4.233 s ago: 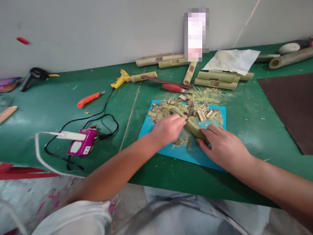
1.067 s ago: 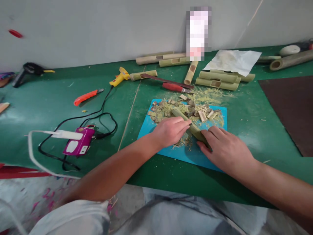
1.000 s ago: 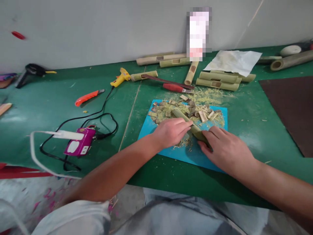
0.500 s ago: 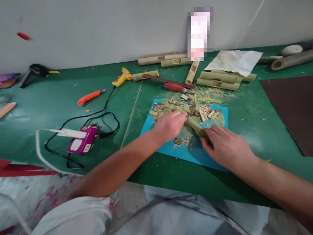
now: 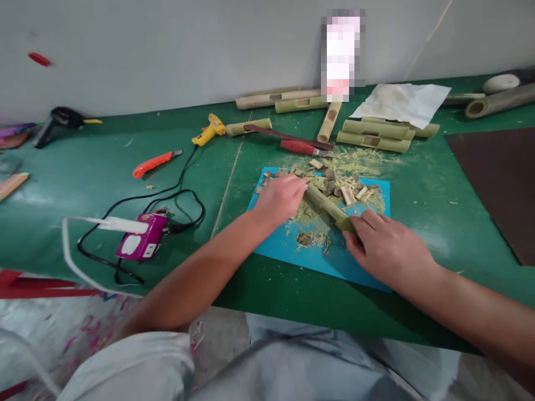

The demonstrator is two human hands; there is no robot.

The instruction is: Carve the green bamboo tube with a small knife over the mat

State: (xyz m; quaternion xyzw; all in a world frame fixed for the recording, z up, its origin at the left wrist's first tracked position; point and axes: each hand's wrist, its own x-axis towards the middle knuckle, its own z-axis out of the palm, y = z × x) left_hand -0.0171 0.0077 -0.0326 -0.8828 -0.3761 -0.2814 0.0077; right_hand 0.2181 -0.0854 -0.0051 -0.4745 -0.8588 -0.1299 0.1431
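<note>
A green bamboo tube (image 5: 328, 205) lies at a slant over the blue mat (image 5: 276, 245). My right hand (image 5: 390, 245) is closed round its near end. At the far end my left hand (image 5: 282, 197) has its fingers curled against the tube; the fingertips are partly hidden. Bamboo chips (image 5: 348, 195) and pale sawdust cover the back of the mat, around and behind the tube. A smaller clump of shavings (image 5: 307, 239) sits on the mat between my hands.
Behind the mat lie a red-handled tool (image 5: 298, 147) and several cut bamboo tubes (image 5: 371, 141). To the left are a yellow glue gun (image 5: 211, 131), an orange utility knife (image 5: 154, 164) and a purple power adapter (image 5: 140, 236) with trailing cords. A brown board (image 5: 497, 184) is at right.
My left hand has slid left and away along the bamboo tube to its far end, uncovering more of the tube. My right hand stays at the near end.
</note>
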